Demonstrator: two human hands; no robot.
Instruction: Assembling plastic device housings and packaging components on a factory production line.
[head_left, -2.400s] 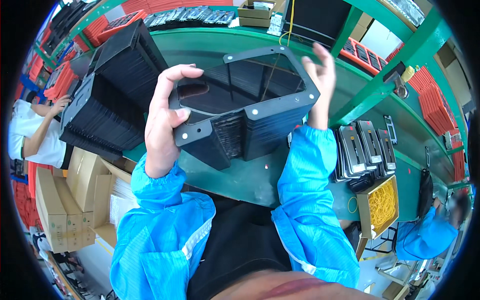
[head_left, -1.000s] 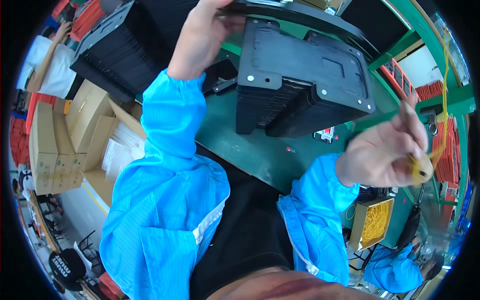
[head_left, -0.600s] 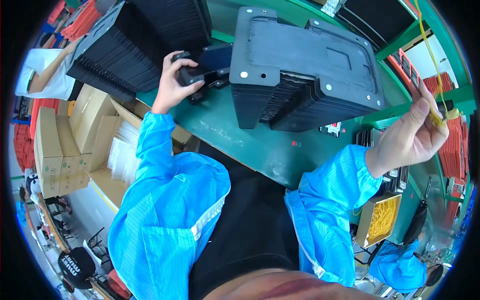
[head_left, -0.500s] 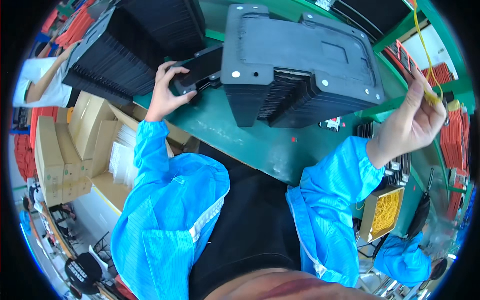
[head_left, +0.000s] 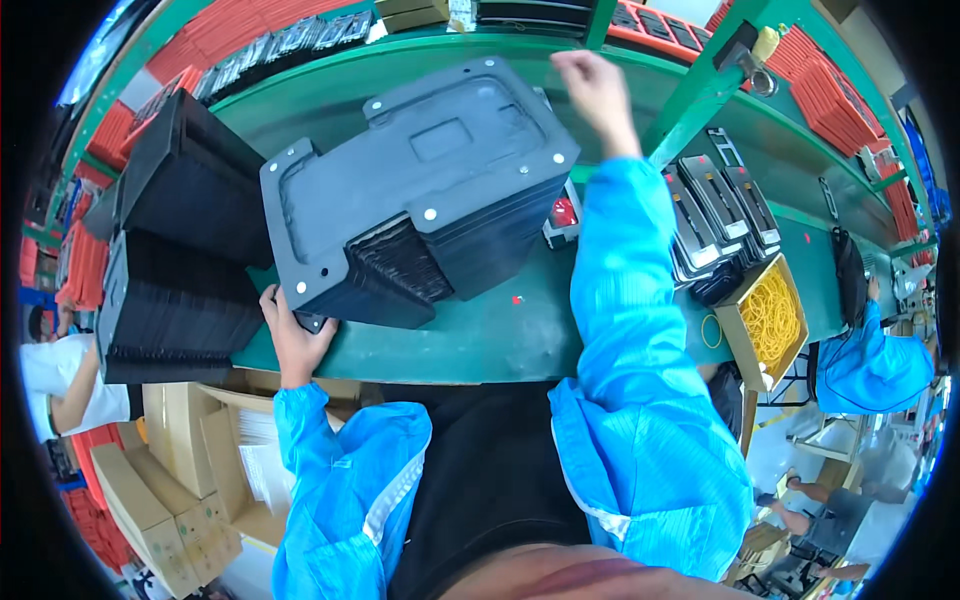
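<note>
In the head view, a tall stack of black trays (head_left: 415, 150) stands on the green counter (head_left: 460, 352), left of its middle. Its notched side faces the counter's near edge, and its nearest top corner points toward the near-left corner. Pale round studs mark the corners of the top tray.

The left hand (head_left: 300, 345) is low beside that nearest corner of the stack, close to the near edge; its fingers curl about a small dark piece (head_left: 313, 323) partly hidden by the stack, and I cannot tell how firmly they hold it. The right hand (head_left: 600, 95) is raised past the stack's far-right end; its fingers look bent but are blurred, so I cannot tell whether they grip anything.

The trays look stiff and smooth: probably light singly, heavy together, and apt to slide over each other. The best hold is likely low on 2 opposite ends, with the notch as an extra grip.

Darker stacks (head_left: 185, 295) fill the counter's left end. To the right are 3 piles of flat panels (head_left: 705, 210) and, at the near edge, a cardboard box (head_left: 738, 337) of yellow bands (head_left: 770, 318). A small red piece (head_left: 517, 300) lies between the stack and the near edge.
</note>
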